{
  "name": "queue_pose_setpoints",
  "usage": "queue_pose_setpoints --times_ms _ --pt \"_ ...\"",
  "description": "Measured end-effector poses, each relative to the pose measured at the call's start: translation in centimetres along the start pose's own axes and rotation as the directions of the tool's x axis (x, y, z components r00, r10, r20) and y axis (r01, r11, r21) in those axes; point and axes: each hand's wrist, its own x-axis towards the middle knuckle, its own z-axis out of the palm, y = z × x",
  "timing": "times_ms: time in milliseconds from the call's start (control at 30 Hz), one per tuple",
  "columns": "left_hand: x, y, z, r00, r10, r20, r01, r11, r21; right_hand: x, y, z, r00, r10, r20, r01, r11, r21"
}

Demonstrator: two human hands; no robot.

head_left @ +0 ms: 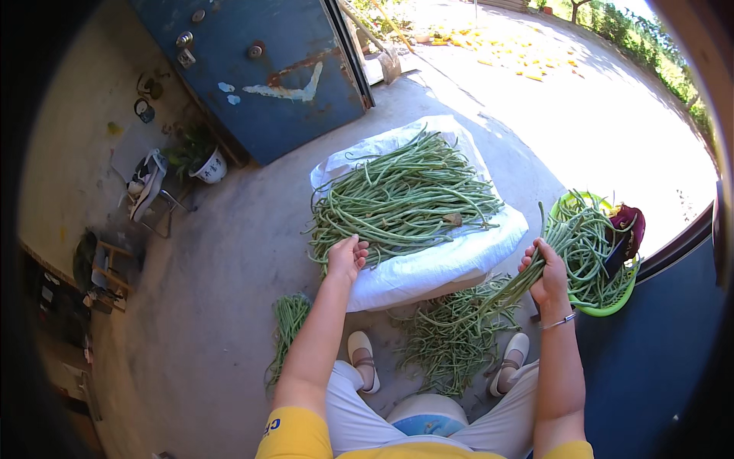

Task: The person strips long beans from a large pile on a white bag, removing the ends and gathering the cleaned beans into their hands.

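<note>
Lying on white sheet (478, 249), grey floor (214, 291): beans (405, 191)

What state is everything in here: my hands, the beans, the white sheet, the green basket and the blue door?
Left hand: fingers loosely curled by the heap's near edge; grip unclear.
Right hand: closed around a bean bunch.
Bean heap: piled lengthwise, loose.
White sheet: spread under the heap, rumpled.
Floor beans: loose, tangled.
Green basket: filled with beans.
Blue door: standing open.

Beans (405, 191) matt; sheet (451, 266) crinkled, plastic-looking; door (260, 84) scuffed painted metal.
</note>
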Motion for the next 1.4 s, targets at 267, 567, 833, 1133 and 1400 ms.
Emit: queue_pose_setpoints --times_ms 267,567,833,1133,1400 --pt "-1.6 1.6 -0.5 0.977 0.211 -0.013 -0.21 0.964 -0.163 0.7 1.3 1.2 0.993 0.101 0.063 -0.097 0.994 -0.053" --pt "-12.6 6.5 -0.3 0.862 0.505 0.038 -0.46 0.812 -0.361 0.2 5.6 3.6 0.979 0.203 0.035 -0.196 0.969 -0.149" --pt "-16.7 -1.2 0.1 0.903 0.397 0.166 -0.348 0.901 -0.258 -1.2 10.5 7.4 0.903 0.392 0.177 -0.334 0.898 -0.285" --pt "-17.8 -7.0 -0.2 0.89 0.242 0.387 -0.223 0.97 -0.095 0.5 13.2 7.3 0.963 0.265 0.044 -0.244 0.931 -0.27" --pt "-20.0 -5.7 -0.8 0.826 0.305 0.474 -0.292 0.951 -0.104 0.2 14.4 6.5 0.979 0.193 0.061 -0.141 0.867 -0.478"
